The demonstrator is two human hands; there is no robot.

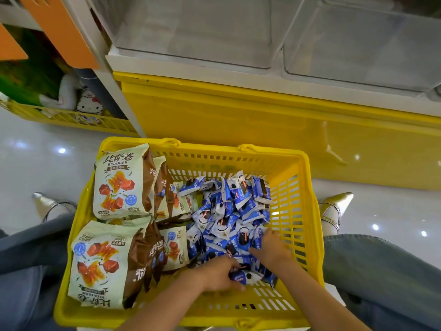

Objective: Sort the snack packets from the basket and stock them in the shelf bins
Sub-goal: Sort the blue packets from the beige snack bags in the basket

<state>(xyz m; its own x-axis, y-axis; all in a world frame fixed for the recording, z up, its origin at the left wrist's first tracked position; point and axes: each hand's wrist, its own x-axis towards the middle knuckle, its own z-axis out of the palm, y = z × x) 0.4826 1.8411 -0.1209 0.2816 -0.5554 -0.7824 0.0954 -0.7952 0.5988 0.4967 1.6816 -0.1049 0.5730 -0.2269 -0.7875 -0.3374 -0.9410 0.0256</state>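
The basket (310, 187) is bright yellow with slotted walls, the large packets (119, 185) pale green and brown with orange-red pictures, the small packets (229, 211) blue and white, the shelf bins (191, 32) clear.

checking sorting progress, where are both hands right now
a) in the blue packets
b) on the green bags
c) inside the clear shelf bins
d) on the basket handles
a: the left hand and right hand both reach into the blue packets at the right of the basket.
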